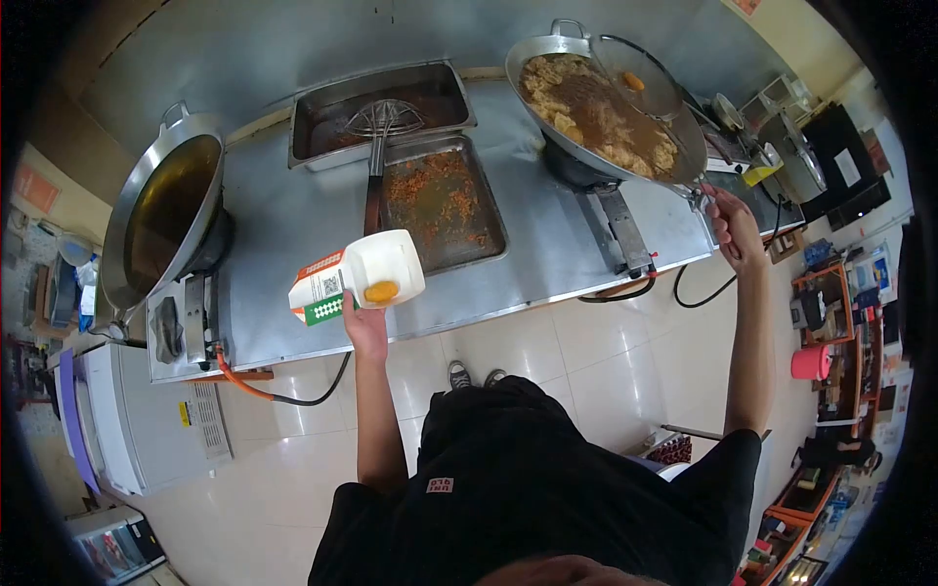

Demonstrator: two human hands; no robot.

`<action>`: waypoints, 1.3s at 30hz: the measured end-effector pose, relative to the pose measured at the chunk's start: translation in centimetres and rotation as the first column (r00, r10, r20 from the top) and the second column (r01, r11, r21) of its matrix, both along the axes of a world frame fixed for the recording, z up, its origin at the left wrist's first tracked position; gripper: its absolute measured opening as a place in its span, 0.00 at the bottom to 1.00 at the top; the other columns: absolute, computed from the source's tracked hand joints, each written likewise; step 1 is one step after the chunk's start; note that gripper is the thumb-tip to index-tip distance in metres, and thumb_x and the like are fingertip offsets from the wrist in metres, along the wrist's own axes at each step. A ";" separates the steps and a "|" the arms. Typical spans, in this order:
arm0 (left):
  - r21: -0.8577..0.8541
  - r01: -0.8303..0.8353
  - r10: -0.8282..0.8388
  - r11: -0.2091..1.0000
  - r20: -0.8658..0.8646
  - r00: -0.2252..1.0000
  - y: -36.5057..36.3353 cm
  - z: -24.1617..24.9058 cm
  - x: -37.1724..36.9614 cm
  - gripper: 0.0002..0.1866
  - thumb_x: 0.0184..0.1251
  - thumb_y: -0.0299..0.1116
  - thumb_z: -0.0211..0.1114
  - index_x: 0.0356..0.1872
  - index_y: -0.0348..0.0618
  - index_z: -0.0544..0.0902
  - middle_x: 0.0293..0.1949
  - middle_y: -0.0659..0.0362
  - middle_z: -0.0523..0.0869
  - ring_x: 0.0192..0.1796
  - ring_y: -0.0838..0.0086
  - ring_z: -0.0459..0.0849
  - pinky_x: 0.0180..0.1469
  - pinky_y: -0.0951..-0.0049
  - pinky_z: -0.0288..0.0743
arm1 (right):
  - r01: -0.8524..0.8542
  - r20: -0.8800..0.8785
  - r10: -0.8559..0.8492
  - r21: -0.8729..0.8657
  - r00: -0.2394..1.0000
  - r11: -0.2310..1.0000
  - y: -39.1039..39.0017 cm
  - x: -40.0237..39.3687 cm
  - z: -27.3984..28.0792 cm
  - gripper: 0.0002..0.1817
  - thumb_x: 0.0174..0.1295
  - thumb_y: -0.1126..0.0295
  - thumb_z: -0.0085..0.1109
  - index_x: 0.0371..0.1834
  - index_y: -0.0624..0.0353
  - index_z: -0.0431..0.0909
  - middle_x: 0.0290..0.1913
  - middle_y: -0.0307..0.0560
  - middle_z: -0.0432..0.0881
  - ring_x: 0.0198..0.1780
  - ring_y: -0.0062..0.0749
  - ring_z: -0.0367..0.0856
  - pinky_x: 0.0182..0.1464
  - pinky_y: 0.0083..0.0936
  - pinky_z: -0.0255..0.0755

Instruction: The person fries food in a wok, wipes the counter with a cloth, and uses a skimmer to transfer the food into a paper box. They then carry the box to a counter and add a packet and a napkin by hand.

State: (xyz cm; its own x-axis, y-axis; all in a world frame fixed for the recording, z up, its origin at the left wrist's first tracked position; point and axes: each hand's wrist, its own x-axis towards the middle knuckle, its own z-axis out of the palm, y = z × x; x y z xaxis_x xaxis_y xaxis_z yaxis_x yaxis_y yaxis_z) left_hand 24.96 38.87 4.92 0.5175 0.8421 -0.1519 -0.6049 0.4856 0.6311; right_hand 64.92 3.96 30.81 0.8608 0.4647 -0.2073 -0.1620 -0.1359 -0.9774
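My left hand (pixel 367 330) is closed on an open paper food box (pixel 327 283), white with orange and green print, held above the front edge of the steel table. One golden fried piece (pixel 381 292) lies in it. On the right, my right hand (pixel 733 227) grips the handle end of a round mesh strainer (pixel 657 100). The strainer's bowl is over the large wok (pixel 523 61), and a single golden fried piece (pixel 633 82) rests in it. Below, battered food (pixel 640 151) fries in bubbling brown oil.
A second wok (pixel 122 234) with dark oil stands at the left. Between the woks are a crumb-strewn steel tray (pixel 493 220) and a deeper pan (pixel 308 117), with a wooden-handled wire skimmer (pixel 387 119) across them. Gas hoses (pixel 244 386) hang off the table's front.
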 end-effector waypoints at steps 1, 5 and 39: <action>0.007 -0.003 0.003 1.000 -0.012 1.000 0.2 0.1 0.2 0.30 0.74 0.49 0.44 0.70 0.42 0.58 0.69 0.57 0.64 0.71 0.67 0.61 0.71 0.59 0.53 | -0.016 0.012 0.016 -0.007 1.000 1.000 0.2 -0.2 -0.1 0.15 0.71 0.72 0.38 0.56 0.65 0.69 0.25 0.33 0.68 0.17 0.07 0.59 0.11 0.06 0.50; 0.037 -0.013 0.015 0.999 -0.047 0.999 1.5 0.8 0.9 0.29 0.75 0.47 0.44 0.70 0.41 0.58 0.69 0.56 0.64 0.71 0.67 0.61 0.70 0.59 0.55 | -0.073 0.023 0.073 -0.001 0.997 0.997 0.3 -0.3 -0.6 0.15 0.71 0.72 0.38 0.56 0.66 0.68 0.26 0.33 0.67 0.18 0.07 0.60 0.12 0.05 0.51; 0.098 0.109 -0.097 0.989 -0.116 0.988 8.5 4.6 12.1 0.29 0.76 0.52 0.35 0.66 0.42 0.63 0.63 0.53 0.73 0.67 0.65 0.67 0.68 0.55 0.56 | -0.263 0.349 0.592 -0.655 0.726 0.708 7.8 -20.0 1.6 0.18 0.74 0.67 0.37 0.62 0.56 0.69 0.17 0.40 0.70 0.15 0.21 0.66 0.19 0.22 0.62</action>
State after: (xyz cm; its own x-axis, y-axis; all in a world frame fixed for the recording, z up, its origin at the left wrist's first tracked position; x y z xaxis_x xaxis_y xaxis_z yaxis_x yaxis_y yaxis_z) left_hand 37.10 47.42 9.52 0.5873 0.7992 -0.1279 -0.4788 0.4704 0.7413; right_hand 44.88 11.73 32.38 0.6345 0.7596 -0.1428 0.5392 -0.5674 -0.6223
